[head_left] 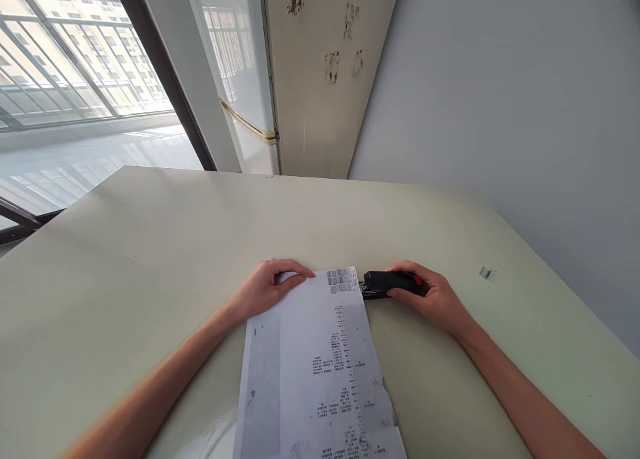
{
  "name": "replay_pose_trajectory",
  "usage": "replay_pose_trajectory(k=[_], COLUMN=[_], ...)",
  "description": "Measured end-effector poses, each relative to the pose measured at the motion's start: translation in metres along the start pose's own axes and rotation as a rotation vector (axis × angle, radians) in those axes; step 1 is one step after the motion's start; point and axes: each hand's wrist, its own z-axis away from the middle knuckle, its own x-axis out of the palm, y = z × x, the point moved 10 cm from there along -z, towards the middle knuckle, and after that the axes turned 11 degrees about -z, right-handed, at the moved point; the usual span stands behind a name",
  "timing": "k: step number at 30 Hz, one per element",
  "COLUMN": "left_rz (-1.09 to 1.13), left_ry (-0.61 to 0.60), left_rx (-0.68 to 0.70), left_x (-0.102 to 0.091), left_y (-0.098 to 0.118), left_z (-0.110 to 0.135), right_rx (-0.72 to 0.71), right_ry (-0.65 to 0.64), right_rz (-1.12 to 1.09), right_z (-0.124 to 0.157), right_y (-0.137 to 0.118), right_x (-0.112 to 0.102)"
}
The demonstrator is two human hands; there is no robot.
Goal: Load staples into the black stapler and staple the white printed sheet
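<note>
- While the right hand [433, 300] holds a black stapler [383, 282], the stapler's front end points left, straight at the right edge of the white paper [300, 379].
- That front end is right at the edge, close to the far right corner, next to a block of tiny print [343, 280]. I can't tell if the edge is inside the stapler's mouth or just beside it.
- The stapler lies long ways from left to right. The paper lies long ways from near to far, so the two cross almost like a corner.
- The right hand is closed around the back part of the stapler. It is a bit nearer to this edge than the left hand [265, 289].
- The left hand holds the paper by its far left corner, thumb and pointing finger close together. I can't see all its other fingers.
- The paper lies on the pale table [200, 232], between the two arms. I can't tell how many sheets there are.
</note>
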Motion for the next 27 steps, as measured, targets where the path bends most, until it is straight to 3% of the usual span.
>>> replay_pose_trajectory(k=[17, 22, 27], left_rz=[0.006, 0.006, -0.006], left_ry=[0.052, 0.045, 0.029], left_rx=[0.033, 0.083, 0.127], left_x=[0.009, 0.018, 0.028], left_y=[0.007, 0.014, 0.022], left_z=[-0.007, -0.018, -0.027], right_rx=[-0.007, 0.014, 0.000], right_ry=[-0.011, -0.170, -0.085], right_rz=[0.049, 0.056, 0.243], right_z=[0.002, -0.008, -0.018], right_y=[0.000, -0.018, -0.045], right_x=[0.000, 0.014, 0.020])
